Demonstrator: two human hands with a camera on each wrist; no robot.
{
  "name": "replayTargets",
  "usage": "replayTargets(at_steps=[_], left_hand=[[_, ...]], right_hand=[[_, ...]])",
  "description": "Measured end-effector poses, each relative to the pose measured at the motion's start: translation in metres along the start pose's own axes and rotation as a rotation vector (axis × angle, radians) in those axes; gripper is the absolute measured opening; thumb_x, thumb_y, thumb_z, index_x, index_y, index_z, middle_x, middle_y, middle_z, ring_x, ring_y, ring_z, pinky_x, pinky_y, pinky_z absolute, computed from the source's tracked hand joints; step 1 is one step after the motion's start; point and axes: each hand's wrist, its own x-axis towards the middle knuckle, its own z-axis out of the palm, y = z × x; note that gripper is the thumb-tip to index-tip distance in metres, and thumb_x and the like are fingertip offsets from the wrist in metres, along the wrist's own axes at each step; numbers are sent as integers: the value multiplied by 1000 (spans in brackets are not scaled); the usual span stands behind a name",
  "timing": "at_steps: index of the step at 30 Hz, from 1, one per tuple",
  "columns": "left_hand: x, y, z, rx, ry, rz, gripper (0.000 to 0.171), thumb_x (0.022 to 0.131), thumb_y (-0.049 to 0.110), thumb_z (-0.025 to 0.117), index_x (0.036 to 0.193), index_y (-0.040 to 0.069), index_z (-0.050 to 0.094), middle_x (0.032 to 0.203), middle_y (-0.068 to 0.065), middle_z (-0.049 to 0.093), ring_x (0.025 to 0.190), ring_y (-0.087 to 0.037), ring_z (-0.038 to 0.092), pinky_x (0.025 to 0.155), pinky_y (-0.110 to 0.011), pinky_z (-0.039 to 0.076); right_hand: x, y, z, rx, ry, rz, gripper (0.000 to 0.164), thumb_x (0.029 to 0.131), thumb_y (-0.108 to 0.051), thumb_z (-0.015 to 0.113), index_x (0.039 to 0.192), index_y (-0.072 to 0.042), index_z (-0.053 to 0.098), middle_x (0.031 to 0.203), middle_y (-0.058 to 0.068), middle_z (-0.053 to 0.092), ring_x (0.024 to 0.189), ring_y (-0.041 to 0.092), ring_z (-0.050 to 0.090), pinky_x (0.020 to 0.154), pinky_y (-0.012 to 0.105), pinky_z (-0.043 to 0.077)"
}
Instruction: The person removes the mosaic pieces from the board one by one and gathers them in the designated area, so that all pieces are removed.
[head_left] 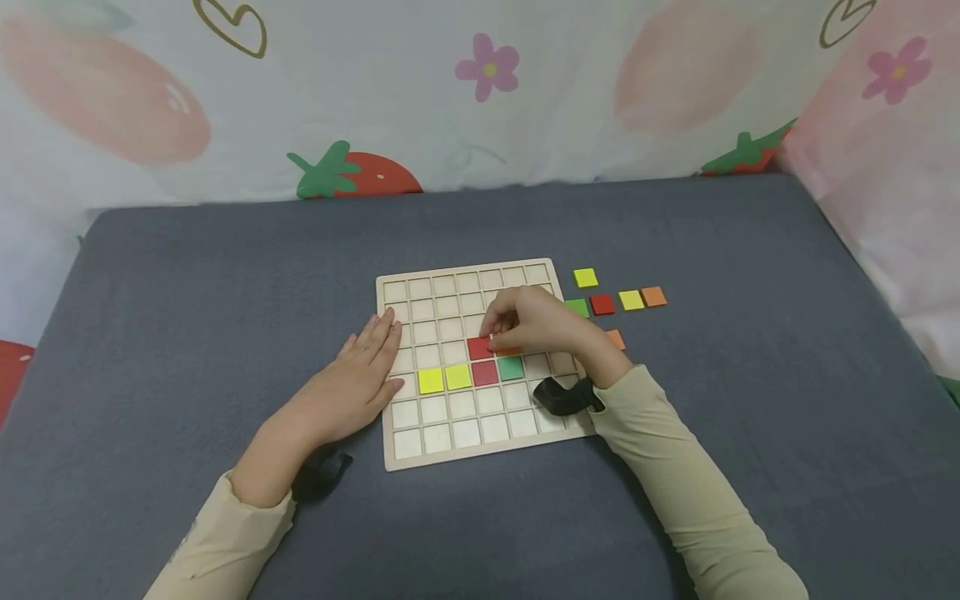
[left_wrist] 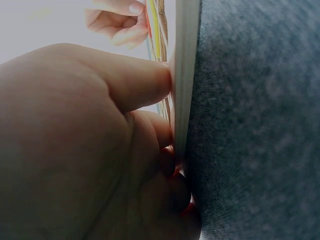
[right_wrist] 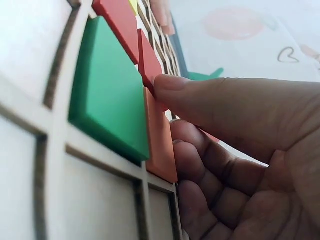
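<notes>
A wooden grid board point(head_left: 427, 460) lies on the dark cloth. My left hand point(head_left: 356, 387) rests with straight fingers on its left edge; the left wrist view shows the thumb against the rim. With thumb and curled fingers, my right hand point(head_left: 536, 321) pinches a red tile point(head_left: 477, 349) at a cell near the board's middle. An orange tile point(right_wrist: 161, 140) sits beside it, partly under the hand. In the row below are two yellow tiles point(head_left: 431, 381), another red tile point(head_left: 484, 372) and a green tile point(right_wrist: 107, 92).
Right of the board lie loose tiles: yellow point(head_left: 585, 277), green point(head_left: 577, 307), red point(head_left: 602, 304), another yellow point(head_left: 632, 300) and orange point(head_left: 654, 297). One more orange tile point(head_left: 616, 339) is beside the right forearm. A patterned curtain point(head_left: 555, 108) hangs behind the table.
</notes>
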Motion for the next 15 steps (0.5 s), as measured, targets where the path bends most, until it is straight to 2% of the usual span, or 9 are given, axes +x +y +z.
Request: replayTargets(at_steps=[15], left_hand=[[1,-1,1,0,0,4,64,100,24,43,148,-7,13,156,-20,1,143,-33,1,112,-53,12]], right_hand=[[-3,-6,-3,72,0,-12,5,79,-1,72,82,-5,71,77,-2,65,70,13,61,67,27,50]])
